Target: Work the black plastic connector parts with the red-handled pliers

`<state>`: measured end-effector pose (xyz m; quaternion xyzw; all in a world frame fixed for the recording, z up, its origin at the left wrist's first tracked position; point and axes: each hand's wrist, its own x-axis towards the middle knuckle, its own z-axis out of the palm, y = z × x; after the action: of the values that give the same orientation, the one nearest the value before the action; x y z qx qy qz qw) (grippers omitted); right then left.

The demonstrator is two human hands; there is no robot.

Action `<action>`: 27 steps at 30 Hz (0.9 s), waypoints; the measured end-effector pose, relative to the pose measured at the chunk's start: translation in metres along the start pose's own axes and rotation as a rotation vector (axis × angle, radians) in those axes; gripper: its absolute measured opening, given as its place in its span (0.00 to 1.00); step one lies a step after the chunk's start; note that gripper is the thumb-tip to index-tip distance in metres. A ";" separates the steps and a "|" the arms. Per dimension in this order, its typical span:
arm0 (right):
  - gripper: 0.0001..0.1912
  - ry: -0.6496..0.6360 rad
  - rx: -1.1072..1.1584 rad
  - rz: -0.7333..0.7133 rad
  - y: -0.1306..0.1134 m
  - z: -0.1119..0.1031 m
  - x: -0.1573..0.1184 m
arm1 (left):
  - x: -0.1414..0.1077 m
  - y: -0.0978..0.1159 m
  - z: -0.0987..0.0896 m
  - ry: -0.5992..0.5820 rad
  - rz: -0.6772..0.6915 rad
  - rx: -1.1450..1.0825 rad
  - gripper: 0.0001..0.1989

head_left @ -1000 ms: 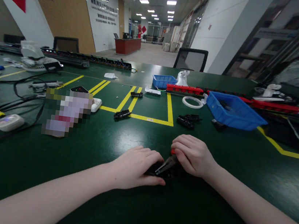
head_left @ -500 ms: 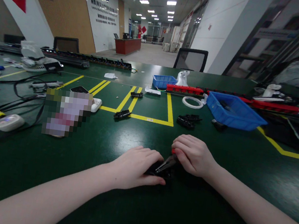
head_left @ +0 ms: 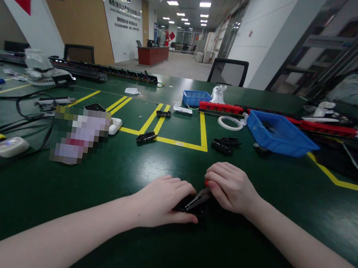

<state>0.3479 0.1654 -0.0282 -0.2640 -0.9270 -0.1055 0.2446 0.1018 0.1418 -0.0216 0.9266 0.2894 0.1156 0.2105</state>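
My right hand (head_left: 233, 187) is closed around red-handled pliers (head_left: 198, 199), with the jaws pointing down and to the left. Under those jaws is a black plastic part (head_left: 183, 205), gripped between the thumb and fingers of my left hand (head_left: 165, 202). The pliers' tips touch or nearly touch this part; I cannot tell which. Much of the part is hidden by my left fingers. Farther up the table lie similar-looking black parts: a pair (head_left: 223, 145) beyond my right hand, one (head_left: 146, 137) on the yellow tape and a smaller one (head_left: 163, 113) behind it.
On the green table (head_left: 101, 247) a blue bin (head_left: 279, 136) stands at the right, beside a white tape ring (head_left: 230, 123). A smaller blue bin (head_left: 196, 97) is farther back. Cables and a white mouse-like device (head_left: 11, 147) lie at the left. Another person's sleeve (head_left: 350, 88) shows far right.
The pliers' jaws have tipped slightly down and left over the black part, and my right hand has shifted a little. My left hand stays almost still.
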 end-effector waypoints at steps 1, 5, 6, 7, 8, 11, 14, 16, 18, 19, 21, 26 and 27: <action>0.15 0.003 -0.002 -0.003 0.000 0.000 0.000 | 0.000 0.000 0.000 0.001 0.000 0.000 0.19; 0.14 0.007 -0.008 -0.011 0.000 0.000 0.001 | 0.000 0.000 0.001 0.002 0.001 0.011 0.19; 0.14 0.008 -0.010 -0.012 -0.001 0.000 0.000 | 0.000 0.000 0.001 0.002 0.003 0.013 0.19; 0.14 0.010 -0.010 -0.013 -0.001 0.000 0.000 | 0.000 0.000 0.001 0.002 0.005 0.012 0.19; 0.14 0.012 -0.010 -0.013 -0.001 0.000 0.000 | 0.000 0.000 0.001 0.003 0.006 0.010 0.19; 0.15 0.016 -0.006 -0.011 0.000 0.001 0.000 | 0.000 0.000 0.001 0.007 0.003 -0.002 0.19; 0.15 0.018 -0.002 -0.002 0.000 0.001 0.000 | -0.001 0.000 0.000 0.003 -0.003 -0.022 0.18; 0.15 0.018 0.002 0.007 0.001 0.001 0.001 | 0.000 0.000 -0.001 0.003 -0.005 -0.029 0.18; 0.15 0.017 0.007 0.013 0.001 0.001 0.000 | 0.000 0.000 0.000 0.011 -0.002 -0.029 0.17; 0.15 0.017 0.008 0.015 0.001 0.001 0.000 | 0.000 0.000 0.000 0.015 0.001 -0.030 0.17; 0.15 0.017 0.011 0.017 0.001 0.001 0.000 | 0.000 0.000 -0.001 0.016 0.003 -0.036 0.18; 0.15 0.025 0.020 0.022 0.001 0.000 0.000 | -0.001 0.001 -0.002 0.008 -0.004 -0.043 0.18; 0.15 0.029 0.023 0.026 0.001 0.000 0.000 | -0.001 0.001 -0.002 0.009 -0.002 -0.046 0.18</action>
<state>0.3489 0.1666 -0.0286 -0.2718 -0.9210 -0.0954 0.2623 0.1008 0.1411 -0.0198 0.9207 0.2887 0.1262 0.2304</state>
